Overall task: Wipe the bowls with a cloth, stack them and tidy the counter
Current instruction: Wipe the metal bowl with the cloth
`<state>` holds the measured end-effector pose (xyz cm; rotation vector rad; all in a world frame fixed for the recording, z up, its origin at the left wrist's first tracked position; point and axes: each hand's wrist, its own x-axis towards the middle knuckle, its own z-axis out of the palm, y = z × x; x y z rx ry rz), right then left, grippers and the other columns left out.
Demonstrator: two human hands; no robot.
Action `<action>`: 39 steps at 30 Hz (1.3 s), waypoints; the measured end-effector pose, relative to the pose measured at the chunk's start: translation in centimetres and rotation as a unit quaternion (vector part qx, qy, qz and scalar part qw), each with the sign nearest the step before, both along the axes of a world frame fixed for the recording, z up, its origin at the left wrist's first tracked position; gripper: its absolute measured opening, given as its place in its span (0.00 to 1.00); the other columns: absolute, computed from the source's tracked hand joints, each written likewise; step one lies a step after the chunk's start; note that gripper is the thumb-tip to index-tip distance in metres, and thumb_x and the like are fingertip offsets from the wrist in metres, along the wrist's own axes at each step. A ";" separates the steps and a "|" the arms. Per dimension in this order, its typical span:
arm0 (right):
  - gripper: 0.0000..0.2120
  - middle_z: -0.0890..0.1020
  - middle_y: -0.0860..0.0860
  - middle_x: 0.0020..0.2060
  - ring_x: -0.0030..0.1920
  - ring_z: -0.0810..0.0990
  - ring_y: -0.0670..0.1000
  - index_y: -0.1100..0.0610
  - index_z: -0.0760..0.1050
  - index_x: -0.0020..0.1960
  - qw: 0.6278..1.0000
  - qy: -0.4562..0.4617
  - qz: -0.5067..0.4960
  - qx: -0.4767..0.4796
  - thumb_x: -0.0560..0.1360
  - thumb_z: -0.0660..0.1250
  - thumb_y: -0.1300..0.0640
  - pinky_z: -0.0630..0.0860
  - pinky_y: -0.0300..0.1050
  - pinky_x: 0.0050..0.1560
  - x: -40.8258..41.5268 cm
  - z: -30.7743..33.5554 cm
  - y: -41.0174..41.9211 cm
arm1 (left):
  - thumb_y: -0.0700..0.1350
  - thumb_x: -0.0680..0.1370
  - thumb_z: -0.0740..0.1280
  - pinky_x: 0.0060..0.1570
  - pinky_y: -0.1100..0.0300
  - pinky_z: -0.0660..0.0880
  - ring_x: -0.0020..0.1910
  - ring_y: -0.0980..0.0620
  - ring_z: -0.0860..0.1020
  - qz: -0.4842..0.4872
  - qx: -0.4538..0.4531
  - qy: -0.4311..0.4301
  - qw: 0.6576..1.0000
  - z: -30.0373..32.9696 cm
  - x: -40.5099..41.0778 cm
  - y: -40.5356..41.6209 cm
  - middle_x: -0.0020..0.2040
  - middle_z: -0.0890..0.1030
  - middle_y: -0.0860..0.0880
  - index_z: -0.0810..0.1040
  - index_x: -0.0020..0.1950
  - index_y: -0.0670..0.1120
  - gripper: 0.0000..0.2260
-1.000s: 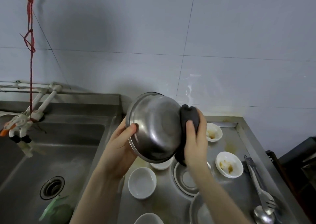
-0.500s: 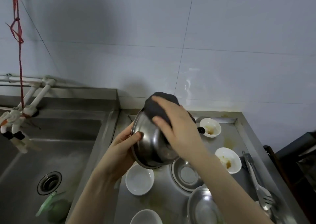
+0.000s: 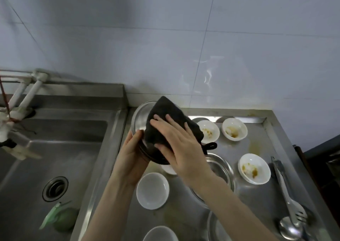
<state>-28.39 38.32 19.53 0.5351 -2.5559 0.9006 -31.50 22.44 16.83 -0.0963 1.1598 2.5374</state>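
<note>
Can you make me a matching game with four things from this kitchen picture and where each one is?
Things:
1. dark cloth
2. steel bowl
3. tongs
4. green scrubber

Places:
A. in the sink
B. gripped at its rim by the left hand
C. on the counter's right side
D. under the right hand

Pairs: 1-D, 2-B, 3-C, 4-A

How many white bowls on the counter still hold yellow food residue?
3: one bowl just right of the dark cloth, one near the back wall, one beside the tongs. The arms may hide others.
</note>
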 end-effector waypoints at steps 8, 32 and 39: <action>0.22 0.71 0.41 0.69 0.71 0.68 0.39 0.50 0.65 0.73 0.964 -0.044 -0.112 -0.236 0.81 0.63 0.59 0.69 0.37 0.68 -1.3 -5.5 1.9 | 0.52 0.62 0.83 0.66 0.47 0.74 0.72 0.41 0.72 0.070 0.047 -0.072 0.994 -2.7 -3.4 -1.2 0.73 0.72 0.39 0.65 0.78 0.43 0.48; 0.21 0.72 0.40 0.62 0.54 0.68 0.22 0.49 0.65 0.73 0.882 -0.228 -0.283 -0.301 0.81 0.61 0.57 0.64 0.17 0.48 -3.6 -9.8 9.6 | 0.44 0.82 0.62 0.56 0.51 0.72 0.57 0.42 0.77 -0.253 -0.760 0.270 0.534 -17.4 -9.8 1.0 0.57 0.81 0.44 0.68 0.76 0.53 0.22; 0.20 0.75 0.39 0.59 0.57 0.73 0.32 0.46 0.67 0.72 0.836 -0.260 -0.297 -0.381 0.81 0.62 0.57 0.70 0.26 0.53 -4.3 -10.2 11.3 | 0.52 0.77 0.69 0.62 0.53 0.76 0.59 0.51 0.79 -0.324 -0.715 0.129 0.606 -15.1 -13.6 2.6 0.62 0.80 0.50 0.72 0.72 0.53 0.23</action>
